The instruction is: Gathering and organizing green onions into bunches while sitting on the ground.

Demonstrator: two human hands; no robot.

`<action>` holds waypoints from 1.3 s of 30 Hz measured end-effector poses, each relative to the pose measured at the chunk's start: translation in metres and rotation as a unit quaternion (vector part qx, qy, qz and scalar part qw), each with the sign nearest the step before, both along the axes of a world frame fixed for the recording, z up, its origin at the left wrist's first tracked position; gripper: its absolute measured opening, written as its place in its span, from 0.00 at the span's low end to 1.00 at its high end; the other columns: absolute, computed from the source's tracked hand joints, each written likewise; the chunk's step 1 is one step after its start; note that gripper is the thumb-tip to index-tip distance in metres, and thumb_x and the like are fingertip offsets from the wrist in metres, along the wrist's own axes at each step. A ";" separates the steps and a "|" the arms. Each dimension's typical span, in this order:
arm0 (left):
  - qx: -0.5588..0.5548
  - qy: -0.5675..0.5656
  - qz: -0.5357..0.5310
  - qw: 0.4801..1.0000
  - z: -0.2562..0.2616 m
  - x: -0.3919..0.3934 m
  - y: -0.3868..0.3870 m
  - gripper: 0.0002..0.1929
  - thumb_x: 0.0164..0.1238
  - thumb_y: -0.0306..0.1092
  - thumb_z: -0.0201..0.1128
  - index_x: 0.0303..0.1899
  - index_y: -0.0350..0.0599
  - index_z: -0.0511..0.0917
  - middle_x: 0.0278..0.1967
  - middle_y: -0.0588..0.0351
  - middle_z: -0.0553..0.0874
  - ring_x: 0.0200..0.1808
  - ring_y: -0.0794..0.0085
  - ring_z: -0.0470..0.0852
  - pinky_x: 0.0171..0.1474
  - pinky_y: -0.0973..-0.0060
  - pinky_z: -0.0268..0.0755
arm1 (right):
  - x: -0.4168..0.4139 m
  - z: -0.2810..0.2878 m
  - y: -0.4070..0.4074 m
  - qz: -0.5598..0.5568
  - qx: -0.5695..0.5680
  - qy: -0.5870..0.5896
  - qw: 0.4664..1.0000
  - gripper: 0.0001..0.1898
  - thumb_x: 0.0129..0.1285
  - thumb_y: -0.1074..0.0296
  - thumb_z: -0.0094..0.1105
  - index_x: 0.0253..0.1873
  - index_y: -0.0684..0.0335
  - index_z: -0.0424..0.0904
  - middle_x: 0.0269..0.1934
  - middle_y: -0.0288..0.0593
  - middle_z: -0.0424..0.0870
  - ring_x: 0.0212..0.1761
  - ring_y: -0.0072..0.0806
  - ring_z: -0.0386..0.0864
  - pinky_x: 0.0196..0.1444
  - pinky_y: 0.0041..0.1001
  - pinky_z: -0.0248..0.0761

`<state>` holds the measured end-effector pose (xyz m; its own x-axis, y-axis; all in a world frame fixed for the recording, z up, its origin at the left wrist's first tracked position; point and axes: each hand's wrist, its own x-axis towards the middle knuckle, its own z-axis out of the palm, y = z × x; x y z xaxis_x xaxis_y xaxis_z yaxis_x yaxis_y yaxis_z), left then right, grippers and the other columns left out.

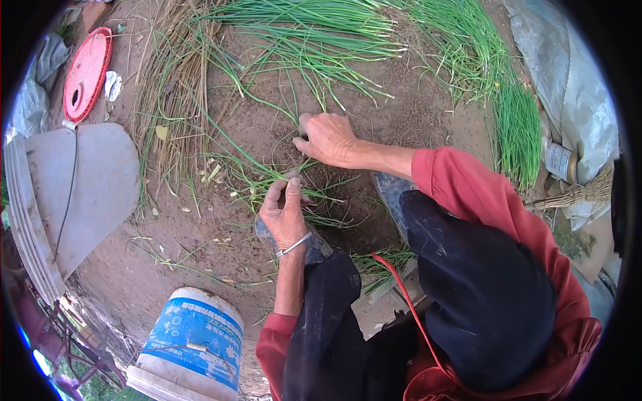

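My left hand, with a pale bracelet at its wrist, pinches a few thin green onion stalks between thumb and fingers. Their long leaves trail up and left. Just above it and to the right, my right hand is curled low over the soil, its fingertips partly hidden. Green stalks run up to its fingers, but whether it grips any is unclear. Loose green onions lie on the ground between my boots, under the left hand. Beyond the right hand, a spread row of green onions rests with its white ends to the right.
More green onions lie in bundles at the right, near plastic sheeting and a jar. Dry straw stretches along the left. Beyond it are a red lid, a pale bucket and a blue-and-white bucket.
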<state>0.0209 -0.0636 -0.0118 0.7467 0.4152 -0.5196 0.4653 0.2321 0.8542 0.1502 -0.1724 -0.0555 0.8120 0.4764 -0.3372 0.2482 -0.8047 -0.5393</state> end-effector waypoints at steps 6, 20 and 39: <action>-0.010 0.010 0.016 1.000 -0.008 0.002 0.012 0.12 0.68 0.32 0.60 0.48 0.35 0.78 0.33 0.57 0.84 0.28 0.82 0.77 0.32 0.83 0.70 | -0.003 0.014 -0.009 -0.142 0.252 0.258 0.922 0.12 0.52 0.63 0.63 0.33 0.68 0.78 0.24 0.40 0.81 0.27 0.25 0.79 0.33 0.30 0.73; -0.128 0.014 0.042 0.991 -0.012 -0.006 0.019 0.10 0.65 0.28 0.63 0.45 0.33 0.79 0.33 0.56 0.84 0.28 0.79 0.80 0.34 0.81 0.74 | 0.026 0.020 0.038 0.069 0.194 0.070 0.976 0.14 0.60 0.66 0.53 0.50 0.60 0.78 0.38 0.53 0.78 0.39 0.47 0.80 0.42 0.38 0.73; -0.111 0.010 0.162 0.980 0.004 0.002 0.049 0.14 0.71 0.33 0.56 0.52 0.34 0.75 0.38 0.55 0.82 0.34 0.79 0.77 0.39 0.82 0.71 | 0.022 0.039 0.036 -0.123 0.324 0.320 0.882 0.12 0.61 0.69 0.60 0.47 0.67 0.77 0.34 0.43 0.85 0.35 0.26 0.82 0.41 0.27 0.76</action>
<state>0.0229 -0.0143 -0.0081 0.5834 0.5033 -0.6374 0.3527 0.5500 0.7571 0.1722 -0.1361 -0.0161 0.6600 0.5732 -0.4857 -0.4136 -0.2626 -0.8718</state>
